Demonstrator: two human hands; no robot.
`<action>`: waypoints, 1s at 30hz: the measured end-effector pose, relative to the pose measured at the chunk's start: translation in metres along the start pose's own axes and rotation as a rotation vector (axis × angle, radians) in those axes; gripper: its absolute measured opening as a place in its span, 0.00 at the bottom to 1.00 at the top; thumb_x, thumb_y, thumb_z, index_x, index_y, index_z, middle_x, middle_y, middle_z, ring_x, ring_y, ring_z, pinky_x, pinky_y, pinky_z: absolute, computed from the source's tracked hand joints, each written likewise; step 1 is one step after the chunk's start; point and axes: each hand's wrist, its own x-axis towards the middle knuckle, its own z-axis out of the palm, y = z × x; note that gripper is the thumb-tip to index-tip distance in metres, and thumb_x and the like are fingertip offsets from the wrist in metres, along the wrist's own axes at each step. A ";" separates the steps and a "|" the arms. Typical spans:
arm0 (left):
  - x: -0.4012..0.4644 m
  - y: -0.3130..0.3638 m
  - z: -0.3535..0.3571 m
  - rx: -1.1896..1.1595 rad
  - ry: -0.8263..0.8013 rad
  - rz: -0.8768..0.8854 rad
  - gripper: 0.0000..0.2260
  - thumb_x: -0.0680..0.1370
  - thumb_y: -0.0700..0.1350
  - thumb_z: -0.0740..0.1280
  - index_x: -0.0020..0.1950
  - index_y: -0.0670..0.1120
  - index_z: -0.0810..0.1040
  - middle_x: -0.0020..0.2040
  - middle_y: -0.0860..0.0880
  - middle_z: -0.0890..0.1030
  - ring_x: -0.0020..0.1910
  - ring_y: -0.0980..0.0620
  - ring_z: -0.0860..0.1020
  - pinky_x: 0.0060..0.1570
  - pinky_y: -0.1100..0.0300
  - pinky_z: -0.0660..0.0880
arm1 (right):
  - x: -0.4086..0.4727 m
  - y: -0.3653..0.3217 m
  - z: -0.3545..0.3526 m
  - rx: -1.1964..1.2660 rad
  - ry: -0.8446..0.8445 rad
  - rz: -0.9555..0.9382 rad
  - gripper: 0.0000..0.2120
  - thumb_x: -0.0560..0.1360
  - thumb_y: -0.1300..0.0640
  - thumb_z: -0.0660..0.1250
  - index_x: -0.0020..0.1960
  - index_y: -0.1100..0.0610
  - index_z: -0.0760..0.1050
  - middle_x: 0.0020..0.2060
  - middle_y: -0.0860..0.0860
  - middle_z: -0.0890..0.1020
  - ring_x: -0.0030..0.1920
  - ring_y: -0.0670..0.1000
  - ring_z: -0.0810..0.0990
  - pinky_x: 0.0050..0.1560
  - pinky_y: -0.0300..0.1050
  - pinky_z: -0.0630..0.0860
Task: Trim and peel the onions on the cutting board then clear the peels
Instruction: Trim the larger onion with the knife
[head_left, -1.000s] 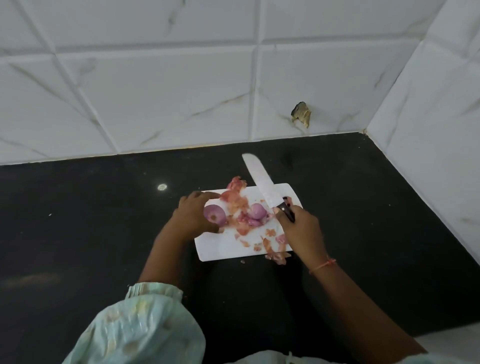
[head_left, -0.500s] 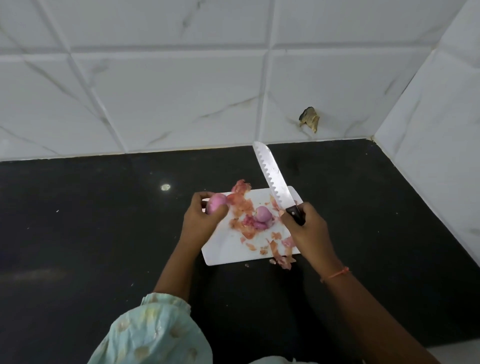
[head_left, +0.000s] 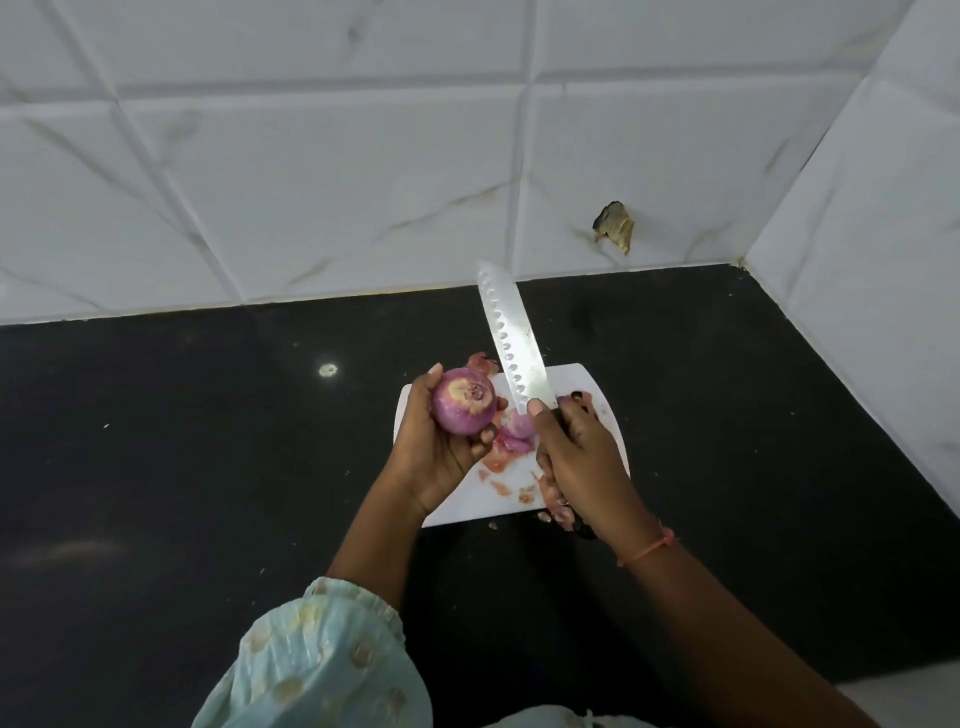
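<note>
My left hand (head_left: 434, 457) grips a purple onion (head_left: 464, 401) lifted above the left edge of the white cutting board (head_left: 587, 387), its cut pale end facing the camera. A large knife (head_left: 511, 338) with a dimpled blade is held by its black handle in my right hand (head_left: 576, 457), thumb on the blade's base and the tip pointing up towards the wall. A second peeled onion (head_left: 519, 423) lies on the board between my hands. Pinkish peels (head_left: 498, 457) are scattered over the board, some at its near edge.
The board sits on a black stone counter (head_left: 182, 467) that meets white marbled wall tiles (head_left: 311, 182) behind and on the right. A chipped brown spot (head_left: 615, 226) marks the back wall. A small white speck (head_left: 328, 369) lies on the counter left of the board.
My left hand has lifted the onion off the board and turned its cut end upward. My right hand has raised the knife, its blade now steeper and closer to the onion.
</note>
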 end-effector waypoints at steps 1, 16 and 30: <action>-0.001 -0.001 0.002 0.003 -0.008 -0.001 0.28 0.80 0.63 0.59 0.61 0.39 0.78 0.45 0.42 0.83 0.29 0.51 0.76 0.26 0.63 0.75 | 0.000 0.001 0.001 0.005 -0.007 -0.001 0.12 0.80 0.46 0.62 0.48 0.53 0.76 0.23 0.45 0.68 0.23 0.43 0.67 0.27 0.42 0.66; -0.002 -0.007 0.004 0.087 0.093 -0.021 0.28 0.82 0.64 0.55 0.57 0.42 0.81 0.47 0.42 0.85 0.27 0.52 0.76 0.27 0.64 0.74 | -0.008 0.008 0.008 0.036 -0.073 0.071 0.19 0.82 0.50 0.61 0.31 0.45 0.70 0.21 0.43 0.67 0.23 0.42 0.68 0.27 0.37 0.66; -0.004 -0.014 -0.005 -0.028 0.274 0.029 0.23 0.81 0.59 0.57 0.49 0.40 0.80 0.45 0.41 0.83 0.21 0.53 0.69 0.20 0.66 0.63 | -0.010 0.011 0.023 -0.216 -0.103 0.042 0.17 0.81 0.43 0.58 0.54 0.54 0.76 0.44 0.47 0.83 0.45 0.44 0.82 0.45 0.39 0.80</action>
